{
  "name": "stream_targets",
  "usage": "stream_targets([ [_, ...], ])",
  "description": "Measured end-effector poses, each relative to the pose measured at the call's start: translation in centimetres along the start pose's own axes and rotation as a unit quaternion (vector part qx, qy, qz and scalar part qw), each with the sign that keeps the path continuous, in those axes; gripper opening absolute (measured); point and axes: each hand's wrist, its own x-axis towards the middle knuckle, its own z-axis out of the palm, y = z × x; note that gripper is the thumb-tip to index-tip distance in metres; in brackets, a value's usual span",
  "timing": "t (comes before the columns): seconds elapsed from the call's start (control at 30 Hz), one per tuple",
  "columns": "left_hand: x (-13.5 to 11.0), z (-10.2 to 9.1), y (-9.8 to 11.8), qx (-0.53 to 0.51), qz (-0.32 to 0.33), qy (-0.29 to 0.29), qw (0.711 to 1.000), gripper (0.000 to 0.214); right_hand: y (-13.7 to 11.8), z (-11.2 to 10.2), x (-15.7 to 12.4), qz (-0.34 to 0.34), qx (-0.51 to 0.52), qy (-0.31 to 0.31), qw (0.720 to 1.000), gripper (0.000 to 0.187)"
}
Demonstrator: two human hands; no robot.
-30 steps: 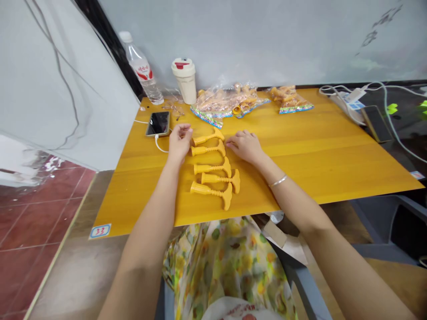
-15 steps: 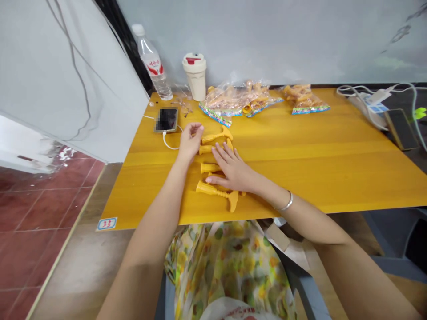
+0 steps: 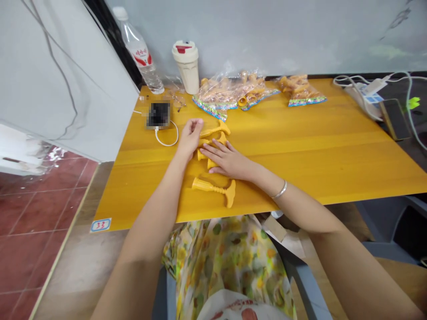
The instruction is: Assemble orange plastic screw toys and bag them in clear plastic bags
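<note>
Yellow plastic is the story on this wooden tabletop (image 3: 300,169)! At the back, a clear plastic bag (image 3: 230,92) bulges with yellow pieces, one flared end showing through, and a smaller clear bag (image 3: 302,91) just beside it holds more. Left of those stand a water bottle (image 3: 138,55) and a cream cup (image 3: 187,66).

Down front, the nearest yellow piece (image 3: 208,185) lies almost straight across, ribbed end to the left, T-shaped bar to the right, just in from the near table edge (image 3: 213,217). The top yellow piece (image 3: 210,132) slants up to the right. Other pieces poke out beneath the right hand (image 3: 227,162), which lies flat over them, fingers spread and pointing left, gripping nothing I can see. The left hand (image 3: 190,138) is loosely curled, empty, its fingertips just beside the top piece. Bare wood opens wide to the right; a blurred phone (image 3: 158,114) sits on the left.
</note>
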Motion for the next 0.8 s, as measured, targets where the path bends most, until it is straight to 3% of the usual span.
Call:
stream_targets([
  [0.23,0.6,-0.5,-0.5,-0.015,0.001,0.007,1.000,0.048,0.6,-0.6,0.0,-0.002,0.031,-0.005,0.999,0.063],
  [0.6,0.7,-0.3,-1.0,-0.025,0.026,0.027,0.999,0.051,1.8,-1.2,-0.2,0.033,0.025,0.032,0.999,0.066],
  [0.8,0.4,-0.1,-0.8,-0.013,0.019,0.026,0.999,0.047,1.9,-1.5,-0.5,0.004,0.024,0.074,0.997,0.031],
])
